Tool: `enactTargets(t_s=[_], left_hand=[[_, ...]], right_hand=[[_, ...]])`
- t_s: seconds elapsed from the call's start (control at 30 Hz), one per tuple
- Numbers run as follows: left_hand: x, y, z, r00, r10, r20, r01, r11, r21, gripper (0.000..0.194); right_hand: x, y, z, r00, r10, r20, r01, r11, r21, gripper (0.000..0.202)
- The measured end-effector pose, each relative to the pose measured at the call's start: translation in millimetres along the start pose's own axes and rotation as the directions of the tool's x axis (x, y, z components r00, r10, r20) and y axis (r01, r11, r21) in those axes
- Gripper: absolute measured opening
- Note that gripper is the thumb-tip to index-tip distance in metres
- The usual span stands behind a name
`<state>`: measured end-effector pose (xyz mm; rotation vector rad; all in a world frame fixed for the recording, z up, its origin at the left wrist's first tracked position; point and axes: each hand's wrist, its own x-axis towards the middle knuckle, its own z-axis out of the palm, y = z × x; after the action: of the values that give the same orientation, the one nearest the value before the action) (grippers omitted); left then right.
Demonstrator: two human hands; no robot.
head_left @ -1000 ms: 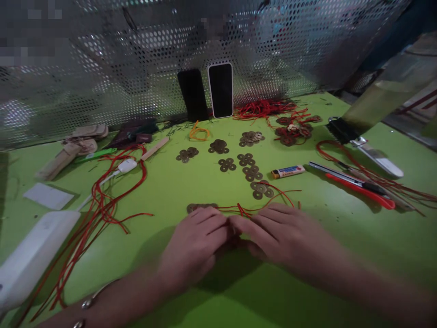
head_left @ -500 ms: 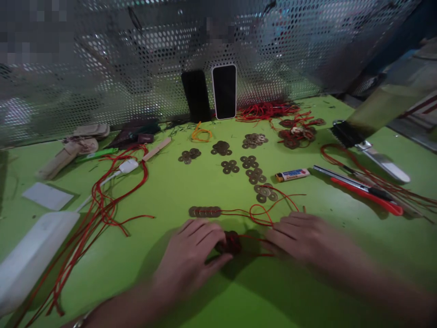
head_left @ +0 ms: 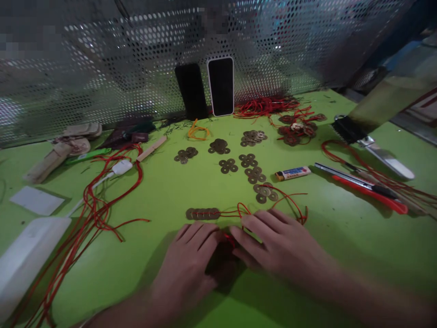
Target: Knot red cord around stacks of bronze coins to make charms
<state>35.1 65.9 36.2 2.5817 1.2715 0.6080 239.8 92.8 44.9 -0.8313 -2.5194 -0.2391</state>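
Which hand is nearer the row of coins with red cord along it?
Left. The left hand is just on the near side of the coin row; the right hand is farther off, toward the right.

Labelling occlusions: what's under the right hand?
Red cord shows between the right hand and left hand; more emerges beyond the right hand's far edge. The area beneath its palm and fingers is covered, so I can't tell what lies there.
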Motion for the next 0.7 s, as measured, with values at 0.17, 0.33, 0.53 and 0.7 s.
enactTargets(t_s=[0.17, 0.33, 0.53, 0.7], left_hand=[[-3, 1, -1.5, 0.999, -0.011, 0.035, 0.011, 1.000, 0.016, 0.027], [-5, 2, -2.1, 0.999, -0.034, 0.027, 0.034, 0.999, 0.021, 0.028], [-2, 4, -3.7, 0.997, -0.044, 0.060, 0.043, 0.999, 0.018, 0.024], [-2, 5, -4.4, 0.999, -0.031, 0.028, 0.030, 0.999, 0.036, 0.024]], right_hand=[[-6, 5, 4, 0.998, -0.014, 0.057, 0.012, 1.000, 0.023, 0.018], [-24, 10, 0, 0.995, 0.022, 0.094, -0.028, 0.998, 0.063, 0.025], [-40, 16, -2, 0.984, 0.047, 0.169, -0.058, 0.997, 0.058, 0.036], [-53, 23, -3, 0.984, 0.021, 0.179, -0.028, 0.999, 0.038, 0.035]])
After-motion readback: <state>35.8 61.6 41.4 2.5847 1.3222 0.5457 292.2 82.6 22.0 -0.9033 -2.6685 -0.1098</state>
